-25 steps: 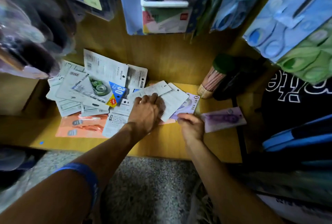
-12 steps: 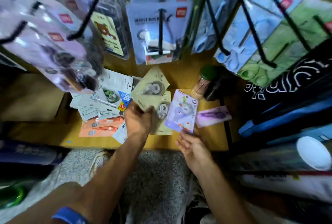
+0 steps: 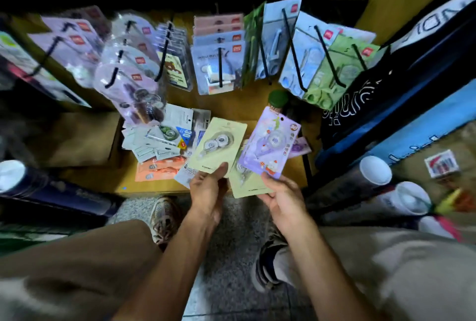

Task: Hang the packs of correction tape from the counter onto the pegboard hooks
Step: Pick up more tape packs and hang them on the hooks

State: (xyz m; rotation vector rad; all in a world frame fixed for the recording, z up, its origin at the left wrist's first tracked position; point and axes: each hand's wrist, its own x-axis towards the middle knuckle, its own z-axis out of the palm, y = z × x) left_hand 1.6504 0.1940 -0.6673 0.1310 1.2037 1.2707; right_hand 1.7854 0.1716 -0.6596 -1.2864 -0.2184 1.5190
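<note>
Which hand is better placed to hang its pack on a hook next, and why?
Probably the left hand: it holds one cream pack alone below the hooks. The right hand grips a purple pack stacked over another.

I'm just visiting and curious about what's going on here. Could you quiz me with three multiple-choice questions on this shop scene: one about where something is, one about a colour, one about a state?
1. Where is the loose pile of packs?
A. on the floor
B. on the wooden counter
C. in a drawer

2. What colour is the pack in the right hand?
A. purple
B. red
C. black

3. What is the left hand doing?
A. resting flat
B. gripping a pale green pack
C. holding a pen

Answers:
1. B: the pile lies on the counter under the hooks.
2. A: the purple pack has a lilac card.
3. B: its thumb pinches the pack's lower edge.
</note>
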